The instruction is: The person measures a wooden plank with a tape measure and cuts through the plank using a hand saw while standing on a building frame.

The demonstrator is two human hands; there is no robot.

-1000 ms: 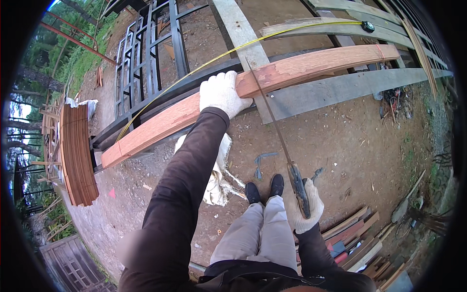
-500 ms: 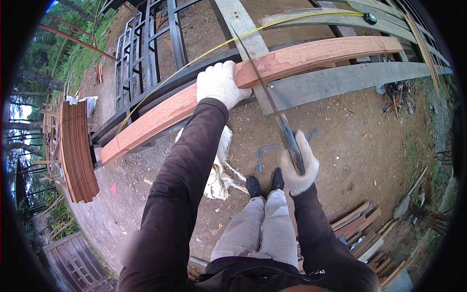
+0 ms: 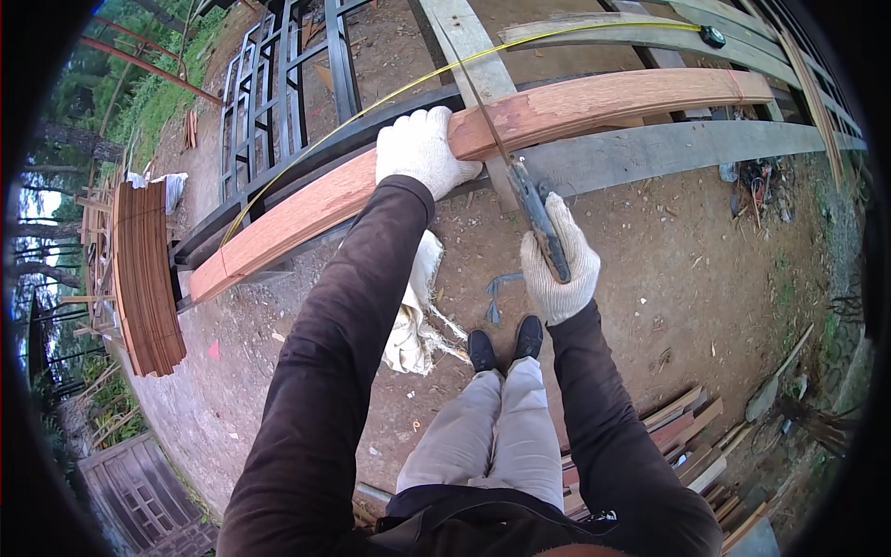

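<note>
Pressing on the reddish plank (image 3: pixel 520 121) at frame top, gloved L hand (image 3: pixel 422 148) lies flat (fingers curled over edge); R hand (image 3: pixel 557 265) clenches handsaw (image 3: pixel 520 181), blade on wood.

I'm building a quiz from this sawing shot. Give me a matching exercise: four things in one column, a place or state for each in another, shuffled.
1. left hand in white glove
2. right hand in white glove
3. long reddish wooden plank
4. crumpled white cloth

A. lying on the dirt ground
B. gripping a hand saw handle
C. resting across grey beams
D. pressed on the plank

Pairs: 1-D, 2-B, 3-C, 4-A
</note>
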